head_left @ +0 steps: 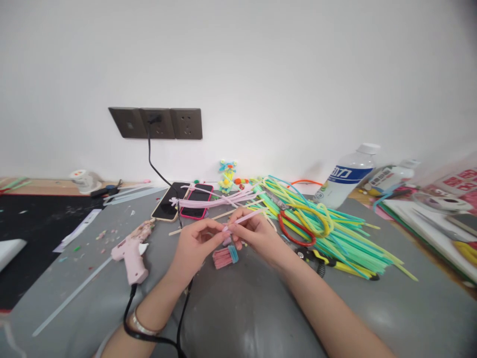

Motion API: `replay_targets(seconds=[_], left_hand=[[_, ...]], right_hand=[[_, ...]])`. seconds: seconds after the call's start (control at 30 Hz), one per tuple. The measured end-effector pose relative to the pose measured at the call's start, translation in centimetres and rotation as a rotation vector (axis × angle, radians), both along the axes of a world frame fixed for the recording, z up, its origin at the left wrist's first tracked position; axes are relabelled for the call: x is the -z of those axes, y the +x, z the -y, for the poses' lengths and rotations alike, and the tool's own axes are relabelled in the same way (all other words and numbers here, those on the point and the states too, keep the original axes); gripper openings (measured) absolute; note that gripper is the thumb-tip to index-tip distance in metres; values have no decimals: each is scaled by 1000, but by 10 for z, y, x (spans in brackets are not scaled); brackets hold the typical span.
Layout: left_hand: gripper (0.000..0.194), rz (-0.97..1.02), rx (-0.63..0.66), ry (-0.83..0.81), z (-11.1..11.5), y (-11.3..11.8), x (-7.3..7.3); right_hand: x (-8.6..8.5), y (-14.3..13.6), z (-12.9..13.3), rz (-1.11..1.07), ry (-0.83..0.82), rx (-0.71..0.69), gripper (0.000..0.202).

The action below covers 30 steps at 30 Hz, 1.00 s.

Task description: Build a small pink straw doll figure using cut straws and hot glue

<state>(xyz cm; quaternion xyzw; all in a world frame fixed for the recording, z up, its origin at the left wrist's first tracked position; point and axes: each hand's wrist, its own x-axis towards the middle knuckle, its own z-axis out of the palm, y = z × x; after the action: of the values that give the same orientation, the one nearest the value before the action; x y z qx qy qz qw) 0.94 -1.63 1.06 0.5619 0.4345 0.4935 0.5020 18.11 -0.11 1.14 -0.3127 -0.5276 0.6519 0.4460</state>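
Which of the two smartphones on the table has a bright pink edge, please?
The right-hand smartphone, partly covered by lilac pipe cleaners; its bright pink edge sets it apart from the left-hand smartphone, whose edge is pale gold.

There are two hands, three wall plates, one glue gun and one bracelet.

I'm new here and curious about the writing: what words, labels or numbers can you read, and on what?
"力": blue label on the front bottle; the character before it is unclear.
Red characters on the pink packaging: too blurred.
Print on the other bottle: too small.
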Motion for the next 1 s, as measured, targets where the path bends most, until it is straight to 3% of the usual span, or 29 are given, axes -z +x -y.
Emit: replay_targets(seconds=[0.47, 0.73, 1.0], left_hand=[[19, 38, 50, -49, -1, -2, 1], [27, 191, 61, -222, -2, -2, 5], [23, 435, 117, -355, 0, 3, 2]], right_hand=[[4, -2, -2, 54, 76, 21, 26], [2, -2, -2, 133, 17, -20, 34], [3, -3, 0, 119, 55, -9, 29]])
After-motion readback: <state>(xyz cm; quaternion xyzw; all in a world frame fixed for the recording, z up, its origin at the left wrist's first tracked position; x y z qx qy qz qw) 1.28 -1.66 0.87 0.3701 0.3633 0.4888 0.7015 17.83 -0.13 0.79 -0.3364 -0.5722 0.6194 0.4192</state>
